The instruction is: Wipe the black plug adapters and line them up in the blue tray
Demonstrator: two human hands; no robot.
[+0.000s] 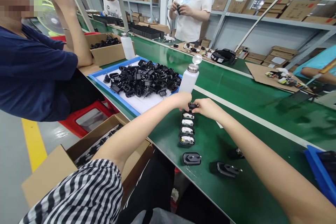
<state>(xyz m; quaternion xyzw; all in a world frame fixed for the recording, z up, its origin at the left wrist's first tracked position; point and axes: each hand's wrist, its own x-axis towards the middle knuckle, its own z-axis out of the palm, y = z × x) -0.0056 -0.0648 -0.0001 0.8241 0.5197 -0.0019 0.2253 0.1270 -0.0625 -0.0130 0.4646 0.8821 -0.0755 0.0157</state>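
Green tabletop (236, 112) has loads of free room right of the white bottle (189, 77), and its near edge passes left of it. Below the bottle there are 4 open adapters (187, 130) in a row, then 3 closed adapters (191, 158). Left hand (182, 100) and right hand (207, 107) meet just under the bottle, each grip pinched on 1 black adapter piece (193, 105).

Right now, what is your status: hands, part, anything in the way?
Hands: left hand and right hand both pinch one black adapter. It is at the far end of the adapter row on the green belt. Close behind left hand, white bottle.
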